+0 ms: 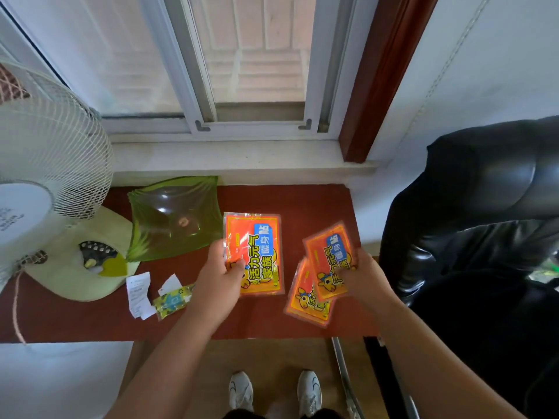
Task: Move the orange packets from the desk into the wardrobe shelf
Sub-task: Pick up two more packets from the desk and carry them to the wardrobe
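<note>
Orange foil-film packets, 3 visible mid-frame on the red desk (pixel 314 204): thin, light, floppy, slick, so I'd pinch at a sealed edge. Left hand (pixel 219 275) pinches the left packet (pixel 257 252); right hand (pixel 361 278) pinches the raised packet (pixel 328 255) above the third packet (pixel 307 300). Green glass dish (pixel 174 217) left-centre.
</note>
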